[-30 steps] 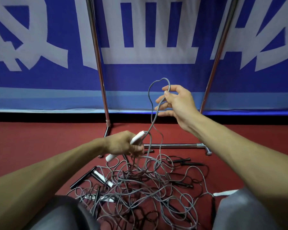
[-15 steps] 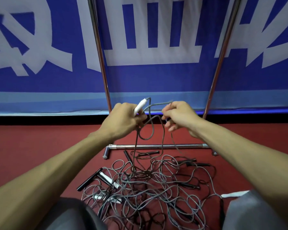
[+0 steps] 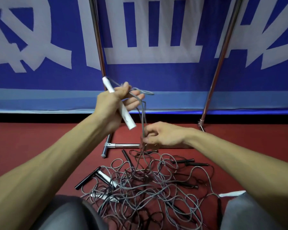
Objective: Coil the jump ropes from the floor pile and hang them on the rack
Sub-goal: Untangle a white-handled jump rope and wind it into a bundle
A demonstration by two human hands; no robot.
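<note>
My left hand (image 3: 114, 107) is raised and grips a white jump-rope handle (image 3: 125, 116) together with a small loop of its grey cord (image 3: 140, 92). The cord (image 3: 142, 118) hangs down from there. My right hand (image 3: 163, 136) is lower and pinches the hanging strands just above the floor pile (image 3: 148, 185), a tangle of grey and black ropes with black and white handles. The chrome rack's two uprights (image 3: 98, 39) (image 3: 223, 52) rise behind my hands, and its base bar (image 3: 123, 145) lies on the floor.
The floor (image 3: 40, 143) is red. A blue and white banner wall (image 3: 156, 75) stands right behind the rack. My knees (image 3: 65, 213) (image 3: 249, 213) frame the pile at the bottom. A white handle (image 3: 231, 194) lies by my right knee.
My left hand has lifted the white handle higher and now keeps the loop of cord. My right hand has let that loop go and dropped down the cord toward the pile.
</note>
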